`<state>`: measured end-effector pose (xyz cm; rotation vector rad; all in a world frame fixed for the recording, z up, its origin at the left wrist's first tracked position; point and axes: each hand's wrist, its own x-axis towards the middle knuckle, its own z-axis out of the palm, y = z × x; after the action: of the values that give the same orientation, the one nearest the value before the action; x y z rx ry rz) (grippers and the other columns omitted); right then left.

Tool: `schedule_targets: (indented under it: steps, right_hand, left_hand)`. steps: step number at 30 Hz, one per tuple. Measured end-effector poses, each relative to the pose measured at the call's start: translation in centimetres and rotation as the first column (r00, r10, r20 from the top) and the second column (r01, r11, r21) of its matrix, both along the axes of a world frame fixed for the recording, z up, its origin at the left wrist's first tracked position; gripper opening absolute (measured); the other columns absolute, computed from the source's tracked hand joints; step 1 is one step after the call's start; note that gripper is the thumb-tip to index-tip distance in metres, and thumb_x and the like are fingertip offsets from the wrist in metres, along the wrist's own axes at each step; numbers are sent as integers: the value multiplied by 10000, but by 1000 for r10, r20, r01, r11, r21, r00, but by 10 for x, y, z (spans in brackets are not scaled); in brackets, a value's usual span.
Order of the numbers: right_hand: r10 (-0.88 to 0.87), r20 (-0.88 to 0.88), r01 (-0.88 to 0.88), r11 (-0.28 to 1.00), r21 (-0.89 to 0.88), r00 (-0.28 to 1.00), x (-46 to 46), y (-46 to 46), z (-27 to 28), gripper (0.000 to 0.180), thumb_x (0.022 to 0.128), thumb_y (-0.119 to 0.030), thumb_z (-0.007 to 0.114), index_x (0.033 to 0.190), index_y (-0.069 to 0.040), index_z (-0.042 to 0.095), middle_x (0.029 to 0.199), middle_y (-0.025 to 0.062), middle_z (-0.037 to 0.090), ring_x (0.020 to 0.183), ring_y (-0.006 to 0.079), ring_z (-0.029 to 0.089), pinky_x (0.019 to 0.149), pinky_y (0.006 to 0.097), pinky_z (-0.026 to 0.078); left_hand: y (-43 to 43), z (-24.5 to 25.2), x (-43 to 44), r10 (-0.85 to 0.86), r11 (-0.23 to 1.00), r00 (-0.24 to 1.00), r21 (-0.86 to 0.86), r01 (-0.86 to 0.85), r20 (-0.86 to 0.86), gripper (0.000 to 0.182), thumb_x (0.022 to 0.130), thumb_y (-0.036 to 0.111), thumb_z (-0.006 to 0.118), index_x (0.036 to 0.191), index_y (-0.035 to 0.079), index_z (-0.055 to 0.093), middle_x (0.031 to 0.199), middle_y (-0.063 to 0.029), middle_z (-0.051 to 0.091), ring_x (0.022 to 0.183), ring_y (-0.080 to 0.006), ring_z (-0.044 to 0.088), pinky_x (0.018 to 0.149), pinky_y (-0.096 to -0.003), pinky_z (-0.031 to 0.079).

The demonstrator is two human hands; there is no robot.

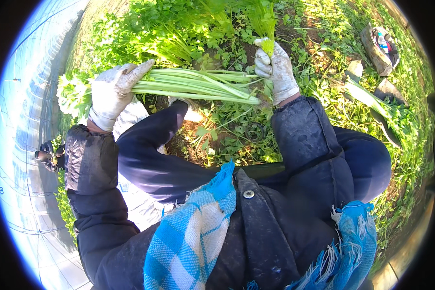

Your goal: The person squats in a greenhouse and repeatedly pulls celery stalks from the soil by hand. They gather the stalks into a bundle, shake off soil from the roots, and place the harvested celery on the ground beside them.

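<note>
My left hand (116, 87), in a dirty white glove, grips a bundle of celery stalks (192, 84) near its leafy end. The bundle lies level across the view, its leaves to the left and its cut ends to the right. My right hand (275, 69), gloved too, is closed at the right, just beyond the cut ends. A small yellow-green leafy piece (268, 47) shows at its fingers; the thumb side partly hides how it is held. Standing celery plants (174, 40) grow just beyond both hands.
Cut celery (369, 98) lies on dark material at the right, near an open bag (378, 52) holding a bottle. Loose leaves (239, 134) cover the soil between my bent legs. White sheeting (137, 203) lies at my left. Another person (50, 156) is far left by the greenhouse film (32, 119).
</note>
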<state>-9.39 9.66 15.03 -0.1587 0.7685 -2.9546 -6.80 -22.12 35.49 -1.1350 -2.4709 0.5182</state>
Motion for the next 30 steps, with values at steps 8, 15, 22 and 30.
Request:
schedule_targets:
  steps: [8, 15, 22, 30]
  right_hand:
    - [-274, -624, 679, 215, 702, 732, 0, 6, -9, 603, 789, -458, 784, 1270, -140, 607, 1007, 37, 714, 857, 128, 678, 715, 284, 570]
    - [284, -179, 263, -295, 919, 942, 9, -24, -47, 497, 850, -495, 668, 1205, -151, 612, 1071, 115, 687, 979, 298, 664, 842, 405, 526]
    - [-520, -64, 75, 0, 997, 852, -5, 69, -129, 339, 973, -360, 575, 1106, -65, 677, 1049, 143, 703, 978, 298, 667, 859, 377, 504]
    - [-20, -908, 894, -163, 417, 420, 9, -24, 21, 476, 716, -422, 811, 1079, -150, 665, 1300, 53, 599, 1232, 287, 540, 1076, 498, 366]
  left_hand:
    - [17, 2, -18, 208, 975, 955, -118, -187, 209, 454, 724, 144, 734, 1172, 205, 701, 1008, -80, 724, 945, -257, 695, 808, -370, 559]
    - [34, 21, -46, 382, 924, 813, -160, -347, 440, 433, 680, 83, 694, 1111, 114, 718, 951, -141, 719, 855, -319, 695, 779, -387, 551]
    - [0, 12, -53, 215, 788, 375, 67, -612, 902, 386, 725, 73, 808, 1081, -23, 695, 893, -63, 736, 790, -121, 663, 752, -290, 532]
    - [27, -19, -41, -99, 656, 55, 107, -747, 994, 343, 817, 131, 772, 1121, 2, 680, 902, 18, 678, 776, -54, 591, 692, -220, 496]
